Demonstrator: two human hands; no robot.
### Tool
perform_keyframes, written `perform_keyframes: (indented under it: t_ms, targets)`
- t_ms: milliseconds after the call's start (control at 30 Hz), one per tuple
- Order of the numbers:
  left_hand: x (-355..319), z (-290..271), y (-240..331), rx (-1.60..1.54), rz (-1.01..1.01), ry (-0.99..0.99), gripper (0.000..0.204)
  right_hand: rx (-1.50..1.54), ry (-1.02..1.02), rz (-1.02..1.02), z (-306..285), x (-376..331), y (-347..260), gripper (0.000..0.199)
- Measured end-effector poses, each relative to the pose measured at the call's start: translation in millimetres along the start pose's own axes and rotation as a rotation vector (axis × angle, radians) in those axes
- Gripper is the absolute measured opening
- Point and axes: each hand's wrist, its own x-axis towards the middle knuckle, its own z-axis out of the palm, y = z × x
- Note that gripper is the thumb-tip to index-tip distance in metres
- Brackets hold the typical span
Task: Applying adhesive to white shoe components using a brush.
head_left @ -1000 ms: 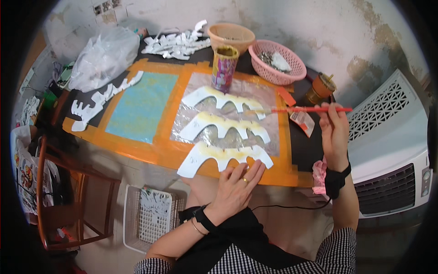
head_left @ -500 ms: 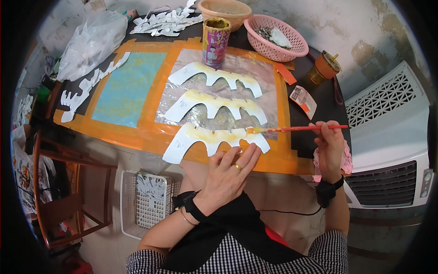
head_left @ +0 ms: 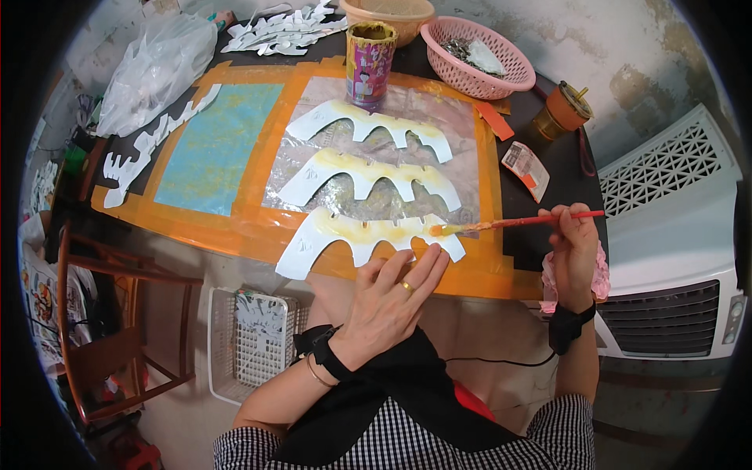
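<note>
My left hand (head_left: 384, 301) lies with fingers outstretched, its fingertips resting on the near edge of a white cut-out piece (head_left: 305, 247) with arched notches. Between the fingers of my right hand (head_left: 576, 254) is a paintbrush (head_left: 517, 223) with a red handle. Its bristles touch the right part of that piece, which bears a yellowish smear along its far edge. Beyond it lie a second such piece (head_left: 313, 178) and a third piece (head_left: 317, 121), both smeared likewise. A purple can (head_left: 369, 70) with a yellow-crusted rim stands behind them.
Orange tape (head_left: 251, 176) borders the table's sheets. Farther back are a pink basket (head_left: 501, 69), a peach bowl (head_left: 407, 12), stacked white cut-outs (head_left: 282, 33) and a plastic bag (head_left: 153, 78). An amber cup (head_left: 560, 113) stands right, near a white air cooler (head_left: 658, 243). Below left sits a white crate (head_left: 223, 352).
The brush tip has shifted slightly right and toward me along the near piece. My left hand stays in place on it. The whole view has shifted a little.
</note>
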Motion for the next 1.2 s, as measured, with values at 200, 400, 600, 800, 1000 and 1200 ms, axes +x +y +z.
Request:
perform_keyframes:
  t_ms: [200, 400, 600, 800, 1000, 1200]
  targets:
    - [-0.4, -0.1, 0.2, -0.004, -0.004, -0.009, 0.081, 0.034, 0.012, -0.053, -0.8, 1.5, -7.1, 0.011]
    - [-0.6, 1.1, -0.2, 0.009, -0.001, 0.001, 0.080, 0.003, -0.042, -0.030, 26.0, -7.0, -7.7, 0.009]
    - [-0.8, 1.7, -0.1, -0.006, -0.001, 0.001, 0.081, -0.048, -0.053, -0.070, 2.6, -8.7, -10.9, 0.009]
    - [-0.2, 0.6, -0.8, -0.006, 0.002, 0.003, 0.082, -0.028, -0.002, -0.072, 17.4, -0.2, -7.9, 0.009]
    - [0.3, 1.3, -0.8, -0.006, 0.001, 0.022, 0.081, -0.053, 0.010, -0.088, -1.4, -6.6, -9.5, 0.009]
    - [-1.0, 3.0, 0.5, 0.013, 0.004, 0.021, 0.077, -0.024, -0.011, -0.096, -3.8, -12.2, -10.6, 0.008]
